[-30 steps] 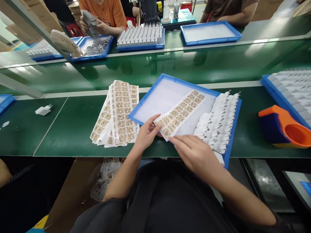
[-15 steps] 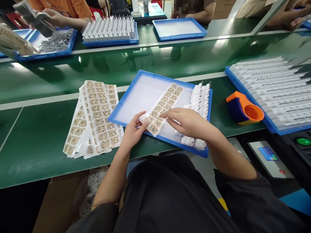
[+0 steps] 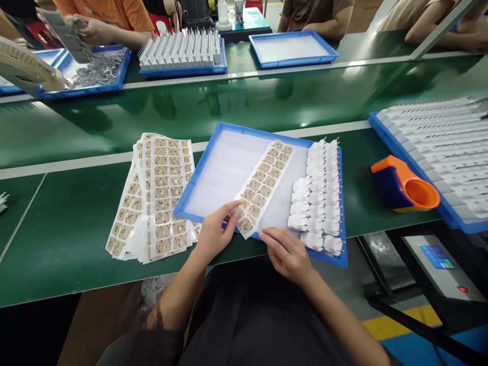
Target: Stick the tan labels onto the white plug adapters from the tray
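A blue tray (image 3: pixel 213 147) with a white floor lies in front of me on the green table. A strip of tan stickers (image 3: pixel 265 180) lies slantwise in it. My left hand (image 3: pixel 215 231) pinches the strip's near end between thumb and fingers. My right hand (image 3: pixel 285 251) rests on the tray's near edge just right of that end, fingers curled, and I cannot make out whether it holds anything. Rows of white plugs (image 3: pixel 318 195) fill the tray's right side.
A fanned pile of sticker sheets (image 3: pixel 158 195) lies left of the tray. An orange and blue holder (image 3: pixel 402 185) and a second tray of white parts (image 3: pixel 442 147) stand at the right. Across the conveyor belt (image 3: pixel 236 107), other people work at more blue trays (image 3: pixel 292 48).
My right hand has drawn back from the middle of the strip to the tray's near edge. My left hand keeps its pinch on the strip's end. The view has shifted slightly.
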Demonstrator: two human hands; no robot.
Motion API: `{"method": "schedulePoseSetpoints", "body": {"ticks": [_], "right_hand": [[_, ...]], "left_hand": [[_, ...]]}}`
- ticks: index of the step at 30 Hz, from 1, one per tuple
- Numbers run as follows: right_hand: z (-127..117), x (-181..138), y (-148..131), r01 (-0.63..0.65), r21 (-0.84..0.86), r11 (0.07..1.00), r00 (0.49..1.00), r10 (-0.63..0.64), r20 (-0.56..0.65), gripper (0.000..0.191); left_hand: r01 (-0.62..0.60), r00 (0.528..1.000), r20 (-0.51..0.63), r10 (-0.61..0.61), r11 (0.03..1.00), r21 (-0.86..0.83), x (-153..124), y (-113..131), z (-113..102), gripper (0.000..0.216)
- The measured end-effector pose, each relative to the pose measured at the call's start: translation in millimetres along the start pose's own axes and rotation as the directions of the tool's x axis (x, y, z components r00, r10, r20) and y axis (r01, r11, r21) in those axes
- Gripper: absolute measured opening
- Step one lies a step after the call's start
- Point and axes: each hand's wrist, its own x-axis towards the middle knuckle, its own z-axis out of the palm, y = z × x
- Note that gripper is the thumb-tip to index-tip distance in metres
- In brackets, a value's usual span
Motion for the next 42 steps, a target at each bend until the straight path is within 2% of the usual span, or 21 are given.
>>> {"method": "schedulePoseSetpoints", "body": {"ticks": [3, 5, 10, 15, 20, 23, 28, 33, 36, 39, 42], "right_hand": [[-14, -5, 14, 0.06, 0.005, 0.998, 0.998, -0.06, 0.025, 0.064], [-22, -7, 23, 0.055, 0.001, 0.998, 0.998, -0.055, 0.016, 0.06], [-30, 7, 33, -0.107, 0.095, 0.99, 0.993, 0.111, -0.046, 0.038], [-20, 39, 24, -0.007, 0.202, 0.979, 1.0, 0.01, -0.01, 0.034], [-6, 55, 25, 0.078, 0.268, 0.96, 0.997, -0.081, 0.001, 0.03], [-3, 56, 28, 0.118, 0.293, 0.949, 0.993, -0.114, -0.032, 0.026], [-2, 59, 29, 0.162, 0.314, 0.935, 0.986, -0.141, -0.09, 0.021], [0, 59, 30, 0.147, 0.328, 0.933, 0.989, -0.14, -0.046, 0.026], [1, 59, 31, 0.155, 0.337, 0.929, 0.988, -0.151, -0.037, 0.022], [-1, 58, 31, 0.158, 0.346, 0.925, 0.987, -0.149, -0.053, 0.021], [-6, 55, 32, 0.11, 0.385, 0.916, 0.993, -0.085, -0.081, 0.023]], "left_hand": [[0.043, 0.999, 0.017, -0.042, 0.999, -0.032, -5, 4, 3, 0.037], [0.05, 0.998, 0.034, -0.048, 0.997, -0.053, -9, 9, 7, 0.036], [0.065, 0.996, 0.077, -0.055, 0.989, -0.136, -13, 20, 14, 0.038], [0.086, 0.99, 0.132, -0.052, 0.96, -0.267, -5, 22, 13, 0.044], [0.188, 0.971, 0.228, -0.07, 0.813, -0.551, 6, 17, 13, 0.058], [0.236, 0.957, 0.285, -0.06, 0.732, -0.639, 10, 19, 12, 0.064], [0.274, 0.946, 0.317, -0.066, 0.686, -0.674, 11, 20, 10, 0.064], [0.277, 0.942, 0.33, -0.057, 0.686, -0.672, 10, 19, 8, 0.065], [0.287, 0.935, 0.351, -0.051, 0.69, -0.664, 9, 20, 10, 0.065], [0.281, 0.934, 0.354, -0.052, 0.719, -0.635, 10, 20, 10, 0.066], [0.215, 0.962, 0.262, -0.078, 0.811, -0.545, 14, 11, -3, 0.064]]}}
